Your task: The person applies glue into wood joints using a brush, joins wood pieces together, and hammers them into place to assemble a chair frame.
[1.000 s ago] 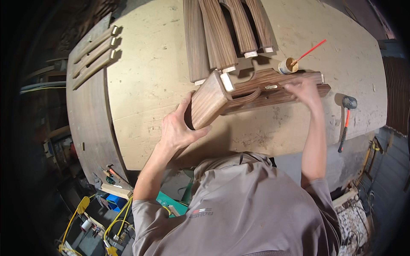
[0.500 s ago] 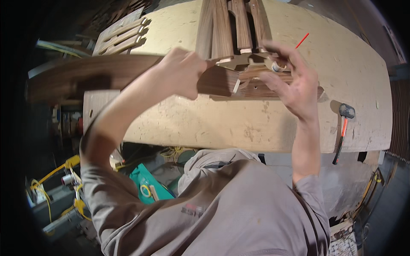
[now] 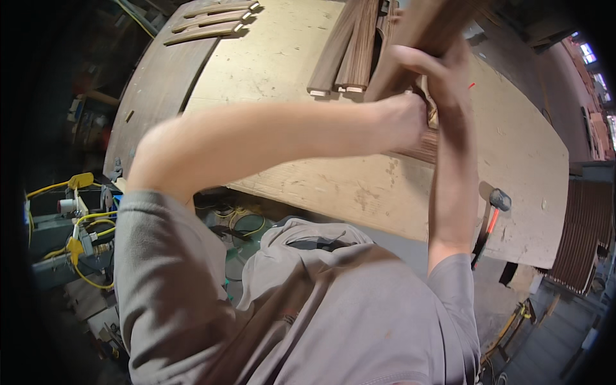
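Observation:
A brown wooden board (image 3: 443, 22) rises toward the top right, tilted up off the worktable. My right hand (image 3: 443, 70) grips it, its thumb lying across the near face. Closed around its lower end is my left hand (image 3: 405, 120), with the left forearm reaching across from the left; those fingers are partly hidden. Another wooden piece (image 3: 420, 151) lies on the table below my hands, mostly covered by my arms. Just left of the raised board, several long brown slats (image 3: 355, 61) lie side by side with pale cut ends toward me.
A rubber mallet (image 3: 500, 199) lies on the worktable (image 3: 359, 186) at the right. A red stick (image 3: 471, 85) shows beyond my right wrist. Several curved wooden pieces (image 3: 208, 29) lie at the far left. Many brown slats (image 3: 577, 224) stand at the right. Yellow cables (image 3: 80, 247) hang lower left.
The board has swung from the left up to the far right. My left hand has moved right with it. My right hand, loosely open before, now grips it. The view has shifted.

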`<state>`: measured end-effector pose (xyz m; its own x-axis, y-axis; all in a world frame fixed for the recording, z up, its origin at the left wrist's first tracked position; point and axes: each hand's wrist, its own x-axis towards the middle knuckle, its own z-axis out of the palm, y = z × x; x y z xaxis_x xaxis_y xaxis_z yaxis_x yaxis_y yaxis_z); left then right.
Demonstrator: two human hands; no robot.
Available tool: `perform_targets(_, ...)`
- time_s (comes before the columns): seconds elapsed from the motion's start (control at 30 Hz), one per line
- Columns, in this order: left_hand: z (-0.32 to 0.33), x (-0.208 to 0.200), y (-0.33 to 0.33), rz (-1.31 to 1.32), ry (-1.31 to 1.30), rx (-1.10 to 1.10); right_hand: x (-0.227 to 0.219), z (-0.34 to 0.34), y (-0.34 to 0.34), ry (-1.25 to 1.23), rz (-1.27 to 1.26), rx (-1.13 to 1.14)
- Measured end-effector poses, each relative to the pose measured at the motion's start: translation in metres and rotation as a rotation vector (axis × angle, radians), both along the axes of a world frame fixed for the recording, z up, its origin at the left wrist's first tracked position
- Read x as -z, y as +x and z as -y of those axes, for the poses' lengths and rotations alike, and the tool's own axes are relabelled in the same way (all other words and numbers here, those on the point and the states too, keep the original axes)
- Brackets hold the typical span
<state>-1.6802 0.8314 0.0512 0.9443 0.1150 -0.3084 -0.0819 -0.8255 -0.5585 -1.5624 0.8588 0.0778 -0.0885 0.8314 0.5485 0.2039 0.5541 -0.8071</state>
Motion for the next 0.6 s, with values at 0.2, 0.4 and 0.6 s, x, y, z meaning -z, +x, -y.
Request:
perform_targets(0.2,0.031,0.053,-0.027,1.435,-0.781,-0.333,0.004,0.069,0.068,0.093,-0.448,0.093)
perform_targets(0.4,0.045,0.111,-0.004,0.961,-1.614,-0.487,0.009,0.153,0.059,0.052,-0.577,0.549)
perform_targets(0.6,0.035,0.19,0.019,1.262,-1.485,-0.273,0.023,0.177,0.079,0.137,-0.317,1.279)
